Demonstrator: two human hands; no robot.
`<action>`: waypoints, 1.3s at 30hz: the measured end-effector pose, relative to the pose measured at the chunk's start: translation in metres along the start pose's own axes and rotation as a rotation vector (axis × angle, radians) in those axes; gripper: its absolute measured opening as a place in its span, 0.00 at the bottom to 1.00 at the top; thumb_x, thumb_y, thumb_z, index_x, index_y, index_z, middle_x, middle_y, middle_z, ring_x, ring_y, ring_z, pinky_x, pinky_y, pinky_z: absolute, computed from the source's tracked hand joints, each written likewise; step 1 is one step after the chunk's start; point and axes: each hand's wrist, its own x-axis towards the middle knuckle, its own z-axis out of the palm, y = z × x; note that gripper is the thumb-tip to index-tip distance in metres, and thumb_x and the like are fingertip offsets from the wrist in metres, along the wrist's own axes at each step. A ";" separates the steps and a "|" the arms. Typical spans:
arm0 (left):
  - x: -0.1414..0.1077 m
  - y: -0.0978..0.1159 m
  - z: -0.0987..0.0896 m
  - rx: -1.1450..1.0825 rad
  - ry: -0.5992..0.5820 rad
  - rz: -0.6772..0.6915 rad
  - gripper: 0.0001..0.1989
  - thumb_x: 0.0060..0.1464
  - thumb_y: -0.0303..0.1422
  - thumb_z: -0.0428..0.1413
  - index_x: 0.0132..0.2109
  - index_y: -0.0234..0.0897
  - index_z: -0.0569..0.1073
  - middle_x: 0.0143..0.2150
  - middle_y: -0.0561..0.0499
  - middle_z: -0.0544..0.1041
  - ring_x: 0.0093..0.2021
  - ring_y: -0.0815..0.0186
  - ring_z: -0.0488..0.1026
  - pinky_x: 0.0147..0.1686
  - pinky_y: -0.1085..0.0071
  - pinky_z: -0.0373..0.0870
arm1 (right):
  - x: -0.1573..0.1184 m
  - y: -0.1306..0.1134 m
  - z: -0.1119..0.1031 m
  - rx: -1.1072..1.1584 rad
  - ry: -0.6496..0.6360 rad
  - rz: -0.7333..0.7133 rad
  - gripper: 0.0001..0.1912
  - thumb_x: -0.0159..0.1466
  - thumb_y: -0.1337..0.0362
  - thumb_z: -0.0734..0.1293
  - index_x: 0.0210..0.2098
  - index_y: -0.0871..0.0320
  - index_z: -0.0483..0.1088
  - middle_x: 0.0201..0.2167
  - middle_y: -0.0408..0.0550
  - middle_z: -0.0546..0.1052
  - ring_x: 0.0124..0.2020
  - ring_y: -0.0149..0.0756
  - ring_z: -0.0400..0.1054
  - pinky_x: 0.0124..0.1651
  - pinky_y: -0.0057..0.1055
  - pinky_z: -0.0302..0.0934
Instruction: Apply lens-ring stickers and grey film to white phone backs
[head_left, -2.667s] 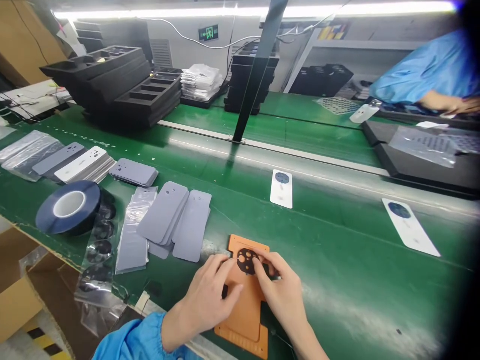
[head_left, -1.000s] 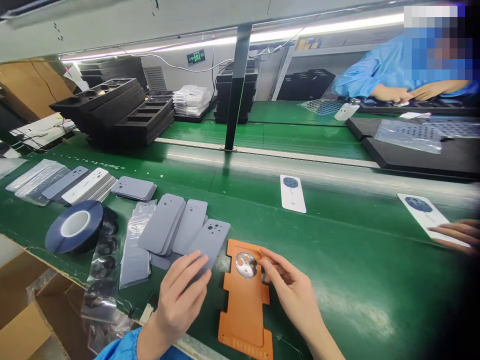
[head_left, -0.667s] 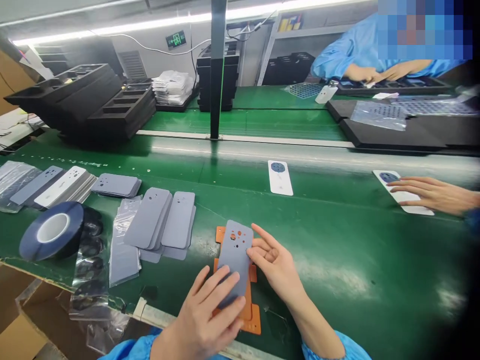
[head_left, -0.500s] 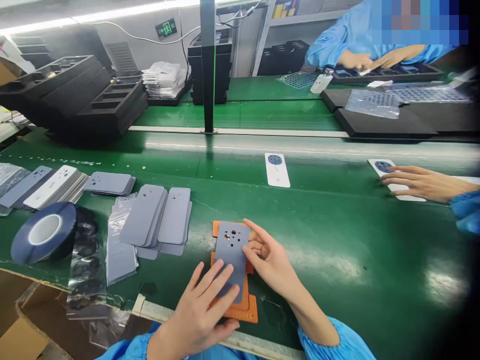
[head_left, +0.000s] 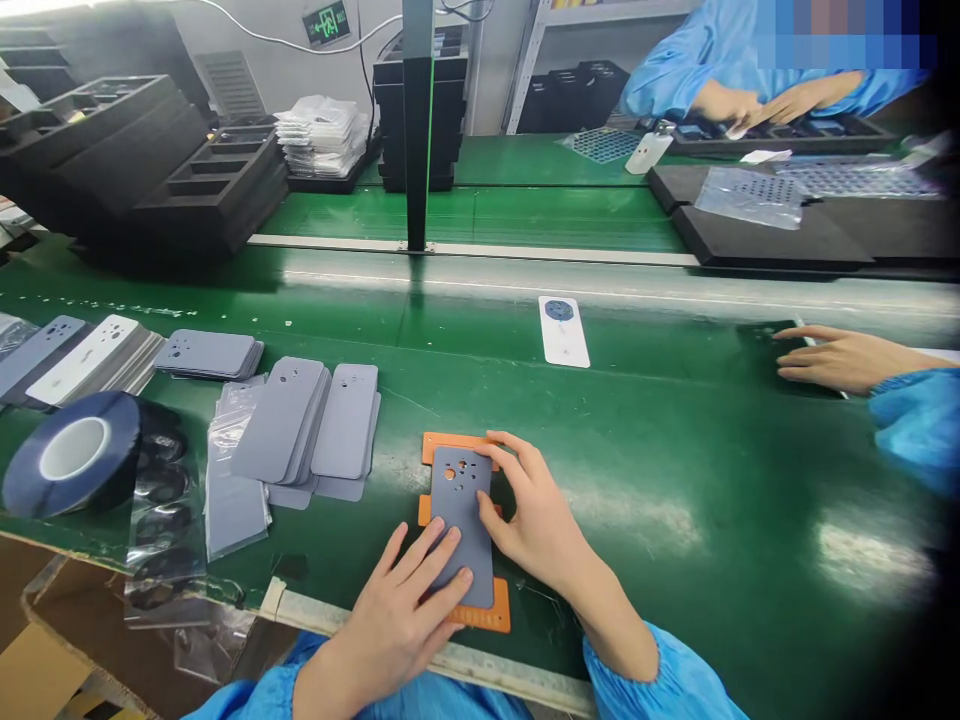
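Observation:
A grey phone-shaped plate point(head_left: 466, 520) with several small holes near its far end lies over an orange fixture point(head_left: 487, 618) near the table's front edge. My left hand point(head_left: 409, 600) rests on the plate's lower left side with its fingers spread. At the upper right side of the plate is my right hand point(head_left: 536, 515), thumb and fingers apart, its fingertips touching the plate's edge. The orange fixture shows at the plate's far end, left side and near end.
Grey plate stacks point(head_left: 281, 420), white plates point(head_left: 86, 360) and a blue tape roll point(head_left: 124, 455) are at left. A white plate with a dark disc point(head_left: 565, 335) lies beyond my hands. A co-worker's hand point(head_left: 847, 360) is at right; another person works behind. Black trays point(head_left: 217, 195) stand back left.
The grey plate now sits straighter over the orange fixture. My right fingers have spread further around its upper edge. The co-worker's hand at right now covers a dark item instead of the white plate.

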 end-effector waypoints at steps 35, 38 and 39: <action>0.008 0.000 -0.010 -0.385 0.307 -0.138 0.18 0.57 0.27 0.59 0.55 0.34 0.73 0.65 0.35 0.72 0.67 0.49 0.67 0.62 0.52 0.71 | -0.055 -0.019 0.028 -0.401 0.038 0.183 0.27 0.72 0.46 0.59 0.62 0.55 0.69 0.70 0.61 0.65 0.70 0.61 0.59 0.69 0.75 0.39; 0.012 -0.002 -0.016 -0.558 0.456 -0.266 0.15 0.61 0.26 0.56 0.54 0.37 0.74 0.57 0.38 0.77 0.59 0.54 0.74 0.57 0.59 0.75 | -0.056 -0.021 0.025 -0.270 0.007 0.271 0.26 0.72 0.47 0.60 0.63 0.52 0.70 0.70 0.57 0.66 0.69 0.59 0.61 0.70 0.75 0.38; 0.013 -0.004 -0.018 -0.617 0.471 -0.316 0.14 0.62 0.26 0.55 0.54 0.38 0.74 0.54 0.39 0.78 0.55 0.56 0.75 0.54 0.60 0.75 | -0.056 -0.023 0.023 -0.227 0.017 0.289 0.26 0.72 0.47 0.60 0.63 0.51 0.70 0.70 0.56 0.66 0.68 0.58 0.62 0.70 0.75 0.37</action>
